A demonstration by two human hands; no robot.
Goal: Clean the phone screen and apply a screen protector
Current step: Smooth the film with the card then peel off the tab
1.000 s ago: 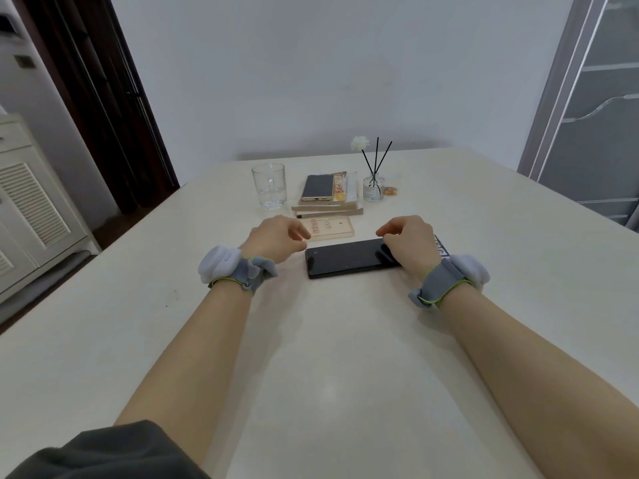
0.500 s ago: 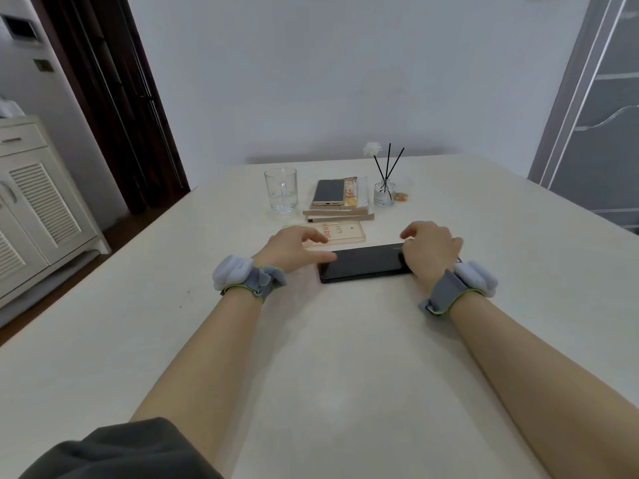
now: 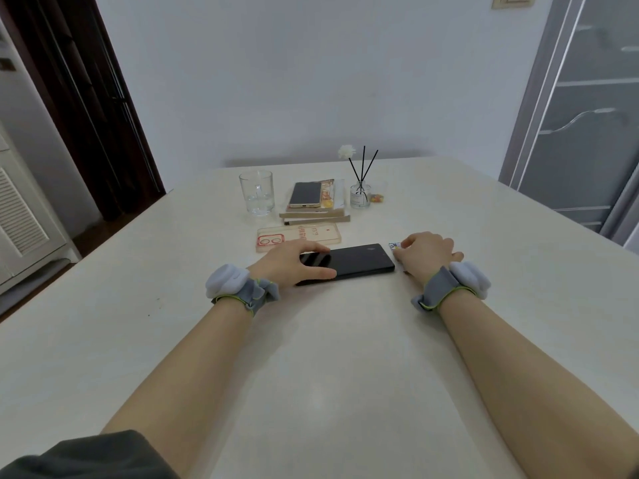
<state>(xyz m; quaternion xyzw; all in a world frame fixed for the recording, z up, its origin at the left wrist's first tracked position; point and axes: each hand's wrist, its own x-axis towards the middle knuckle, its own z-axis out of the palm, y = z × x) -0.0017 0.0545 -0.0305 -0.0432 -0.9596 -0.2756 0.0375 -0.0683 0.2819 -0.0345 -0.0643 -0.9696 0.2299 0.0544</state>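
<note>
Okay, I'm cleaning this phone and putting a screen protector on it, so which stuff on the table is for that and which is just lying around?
For the job:
black phone, under the left hand
small packet at the right hand, likely a wipe
clear case, apparently off the phone

Lying about:
glass
gold phone on the books
reed diffuser
</note>
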